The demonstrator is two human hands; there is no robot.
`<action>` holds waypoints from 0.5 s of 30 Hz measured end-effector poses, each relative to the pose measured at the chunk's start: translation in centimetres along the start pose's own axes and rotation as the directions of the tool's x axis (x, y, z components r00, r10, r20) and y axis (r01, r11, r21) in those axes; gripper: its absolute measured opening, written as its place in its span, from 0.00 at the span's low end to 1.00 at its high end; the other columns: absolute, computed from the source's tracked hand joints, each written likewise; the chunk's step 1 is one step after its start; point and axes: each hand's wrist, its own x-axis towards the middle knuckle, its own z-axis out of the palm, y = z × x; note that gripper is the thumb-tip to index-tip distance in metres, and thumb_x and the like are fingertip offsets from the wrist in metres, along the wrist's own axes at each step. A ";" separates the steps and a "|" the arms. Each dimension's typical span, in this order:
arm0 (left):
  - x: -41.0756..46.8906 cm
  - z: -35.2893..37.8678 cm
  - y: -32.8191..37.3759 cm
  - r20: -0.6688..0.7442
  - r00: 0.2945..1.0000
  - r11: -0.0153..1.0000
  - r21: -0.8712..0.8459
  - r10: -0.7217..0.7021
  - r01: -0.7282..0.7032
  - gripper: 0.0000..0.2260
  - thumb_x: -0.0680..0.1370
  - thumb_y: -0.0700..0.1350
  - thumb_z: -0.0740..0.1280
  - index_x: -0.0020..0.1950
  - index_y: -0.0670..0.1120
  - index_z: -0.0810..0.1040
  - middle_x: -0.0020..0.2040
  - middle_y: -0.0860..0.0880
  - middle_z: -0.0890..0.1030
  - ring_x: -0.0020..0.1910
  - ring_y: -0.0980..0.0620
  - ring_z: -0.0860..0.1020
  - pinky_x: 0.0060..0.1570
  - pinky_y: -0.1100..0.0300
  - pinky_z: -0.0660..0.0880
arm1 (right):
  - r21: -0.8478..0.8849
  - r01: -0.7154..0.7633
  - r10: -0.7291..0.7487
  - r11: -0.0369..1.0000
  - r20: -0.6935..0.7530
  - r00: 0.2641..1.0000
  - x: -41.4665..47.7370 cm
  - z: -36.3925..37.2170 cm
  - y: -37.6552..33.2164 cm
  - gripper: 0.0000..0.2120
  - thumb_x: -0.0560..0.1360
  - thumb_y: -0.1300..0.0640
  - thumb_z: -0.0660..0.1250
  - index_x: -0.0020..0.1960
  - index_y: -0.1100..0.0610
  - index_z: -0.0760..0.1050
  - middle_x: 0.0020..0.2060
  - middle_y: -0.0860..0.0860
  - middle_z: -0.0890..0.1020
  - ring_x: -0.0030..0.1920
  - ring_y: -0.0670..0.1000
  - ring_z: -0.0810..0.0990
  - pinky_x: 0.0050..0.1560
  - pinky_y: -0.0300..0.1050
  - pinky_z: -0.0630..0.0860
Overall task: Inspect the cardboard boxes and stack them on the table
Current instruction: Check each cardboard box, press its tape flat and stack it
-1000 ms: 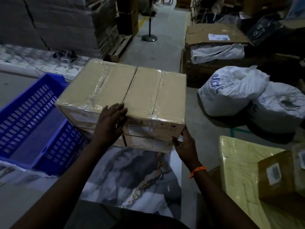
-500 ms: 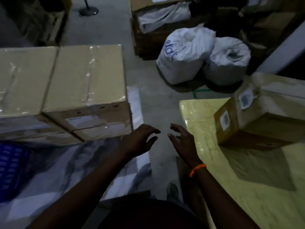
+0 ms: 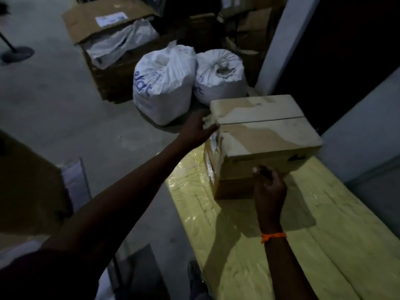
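A taped cardboard box (image 3: 266,131) sits on a yellow plastic-wrapped surface (image 3: 249,245) at the right. My left hand (image 3: 198,129) reaches across the gap, its straight fingers lying against the box's top-left edge. My right hand (image 3: 269,185), with an orange thread on the wrist, is against the box's near face with bent fingers; whether they grip is hidden. At the left edge, a dark corner of the stacked cardboard boxes (image 3: 28,180) shows on the marble-patterned table (image 3: 74,180).
Two tied white sacks (image 3: 164,87) stand on the concrete floor behind the box. An open carton with plastic lining (image 3: 112,35) is behind them. A grey pillar (image 3: 279,40) and a wall (image 3: 368,131) close the right side. A stand base (image 3: 17,54) is at the far left.
My hands left the stacked boxes on the marble table and swung right. They now touch the box on the yellow surface, left at its side, right at its near face.
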 end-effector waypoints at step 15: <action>-2.3 7.3 0.3 0.084 0.944 0.801 -0.508 -0.320 0.316 0.39 0.68 0.68 0.70 0.77 0.58 0.65 0.67 0.52 0.80 0.63 0.47 0.80 0.62 0.42 0.79 | -0.005 -0.025 0.026 1.000 0.076 0.997 18.5 -6.8 3.0 0.31 0.69 0.31 0.76 0.63 0.50 0.81 0.56 0.48 0.86 0.56 0.51 0.85 0.58 0.61 0.83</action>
